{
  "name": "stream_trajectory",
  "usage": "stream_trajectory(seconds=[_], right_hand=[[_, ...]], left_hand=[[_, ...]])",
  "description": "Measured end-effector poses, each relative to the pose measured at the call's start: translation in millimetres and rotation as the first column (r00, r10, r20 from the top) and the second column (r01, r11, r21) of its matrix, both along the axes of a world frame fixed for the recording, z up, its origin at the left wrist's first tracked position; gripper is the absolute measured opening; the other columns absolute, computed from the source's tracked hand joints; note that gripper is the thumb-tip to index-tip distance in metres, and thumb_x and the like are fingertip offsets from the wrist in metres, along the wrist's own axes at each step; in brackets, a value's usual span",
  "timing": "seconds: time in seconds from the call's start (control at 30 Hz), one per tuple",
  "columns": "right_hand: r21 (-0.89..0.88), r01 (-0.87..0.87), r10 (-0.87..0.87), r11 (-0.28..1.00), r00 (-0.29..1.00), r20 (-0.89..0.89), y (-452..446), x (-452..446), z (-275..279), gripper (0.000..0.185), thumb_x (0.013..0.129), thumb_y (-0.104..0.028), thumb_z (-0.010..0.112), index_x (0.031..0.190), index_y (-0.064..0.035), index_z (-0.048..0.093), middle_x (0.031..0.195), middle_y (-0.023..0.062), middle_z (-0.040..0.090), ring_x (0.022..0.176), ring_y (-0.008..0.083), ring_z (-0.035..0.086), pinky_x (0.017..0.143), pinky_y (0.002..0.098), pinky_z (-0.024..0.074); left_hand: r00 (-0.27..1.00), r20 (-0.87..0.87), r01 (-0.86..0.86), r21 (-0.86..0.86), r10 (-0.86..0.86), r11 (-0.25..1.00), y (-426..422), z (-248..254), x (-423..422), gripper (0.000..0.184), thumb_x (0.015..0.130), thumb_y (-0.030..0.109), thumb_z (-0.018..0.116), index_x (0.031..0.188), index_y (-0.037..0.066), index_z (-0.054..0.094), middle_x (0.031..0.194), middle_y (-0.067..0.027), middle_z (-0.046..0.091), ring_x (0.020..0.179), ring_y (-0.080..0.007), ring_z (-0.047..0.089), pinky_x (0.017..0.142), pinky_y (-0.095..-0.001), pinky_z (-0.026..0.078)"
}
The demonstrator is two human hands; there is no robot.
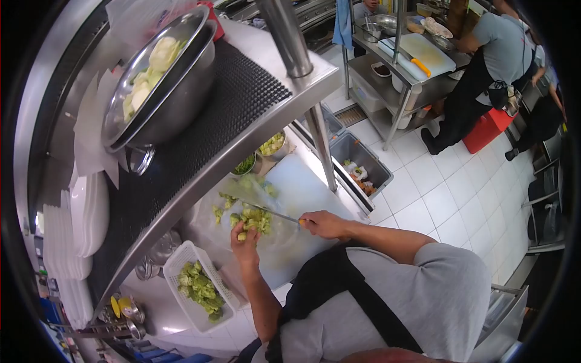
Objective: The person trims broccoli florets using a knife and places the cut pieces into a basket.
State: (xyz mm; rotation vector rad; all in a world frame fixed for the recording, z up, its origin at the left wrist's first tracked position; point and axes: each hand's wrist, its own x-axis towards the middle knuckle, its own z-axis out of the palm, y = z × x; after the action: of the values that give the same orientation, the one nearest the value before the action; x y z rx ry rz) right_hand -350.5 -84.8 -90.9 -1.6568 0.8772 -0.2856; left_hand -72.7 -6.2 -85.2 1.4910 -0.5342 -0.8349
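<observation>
My right hand is wrapped round the handle of a kitchen knife, whose blade points left over the cut broccoli. Green broccoli pieces lie in a loose pile on clear plastic over a pale cutting board. At the near side of the pile, my left hand has its fingers closed on a piece of broccoli. More pieces are scattered beyond the blade. Left of my left forearm stands a white perforated basket with broccoli in it.
A steel shelf overhangs the counter, carrying stacked metal bowls and white plates. Beneath it stand containers of cut greens. A grey bin is on the floor. Another person works at the far table.
</observation>
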Motion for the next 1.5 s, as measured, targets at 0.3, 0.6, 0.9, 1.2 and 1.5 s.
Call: stream_trajectory(seconds=[0.3, 0.6, 0.9, 1.2, 1.5], right_hand=[[0.158, 0.086, -0.104, 0.984, 0.989, 0.109, 13, -2, 12, 0.032, 0.108, -0.028, 0.05, 0.123, -0.0034, 0.065, 0.075, 0.0031, 0.061, 0.063, 0.0104, 0.055, 0.059, 0.0284, 0.0473], [0.238, -0.001, 0.006, 0.971, 1.0, -0.02, 13, -7, 31, 0.036, 0.108, -0.032, 0.053, 0.128, -0.0049, 0.065, 0.075, 0.0023, 0.06, 0.059, 0.0107, 0.052, 0.055, 0.0294, 0.045], [0.227, -0.003, 0.007, 0.974, 1.0, -0.014, 13, -11, 24, 0.035, 0.108, -0.031, 0.053, 0.128, -0.0051, 0.065, 0.076, 0.0024, 0.061, 0.06, 0.0119, 0.051, 0.056, 0.0305, 0.0442], [0.048, -0.052, 0.055, 0.997, 0.997, -0.048, 12, -9, 21, 0.033, 0.107, -0.026, 0.054, 0.129, -0.0042, 0.064, 0.078, 0.0087, 0.063, 0.067, 0.0202, 0.058, 0.067, 0.0344, 0.0483], [-0.048, -0.05, 0.05, 0.998, 0.999, -0.002, 2, 29, 14, 0.032, 0.105, -0.027, 0.055, 0.121, -0.0012, 0.066, 0.083, 0.0172, 0.068, 0.072, 0.032, 0.063, 0.072, 0.0408, 0.051]], left_hand=[[0.967, 0.244, 0.071, 0.047, -0.08, 0.996, 9, 5, -4, 0.041, 0.081, -0.002, 0.072, 0.122, 0.002, 0.069, 0.116, -0.0074, 0.069, 0.107, -0.0175, 0.062, 0.096, -0.029, 0.048], [0.852, 0.523, 0.029, 0.007, -0.028, 1.0, -1, -23, -4, 0.036, 0.08, 0.002, 0.078, 0.116, 0.002, 0.072, 0.112, -0.0097, 0.069, 0.1, -0.0182, 0.065, 0.091, -0.03, 0.051], [0.85, 0.505, -0.149, -0.043, 0.151, 0.988, -10, -31, -14, 0.033, 0.079, 0.007, 0.086, 0.108, -0.002, 0.073, 0.102, -0.0124, 0.073, 0.089, -0.0181, 0.067, 0.081, -0.0305, 0.054], [0.807, 0.579, -0.183, 0.055, 0.118, 0.982, -12, -31, -12, 0.033, 0.076, 0.011, 0.089, 0.102, -0.003, 0.074, 0.094, -0.0141, 0.073, 0.081, -0.0192, 0.065, 0.076, -0.033, 0.054], [0.837, 0.537, -0.14, 0.031, 0.102, 0.99, -3, -20, -16, 0.026, 0.083, 0.009, 0.084, 0.104, -0.001, 0.074, 0.09, -0.0068, 0.071, 0.083, -0.0148, 0.065, 0.075, -0.0298, 0.052]])
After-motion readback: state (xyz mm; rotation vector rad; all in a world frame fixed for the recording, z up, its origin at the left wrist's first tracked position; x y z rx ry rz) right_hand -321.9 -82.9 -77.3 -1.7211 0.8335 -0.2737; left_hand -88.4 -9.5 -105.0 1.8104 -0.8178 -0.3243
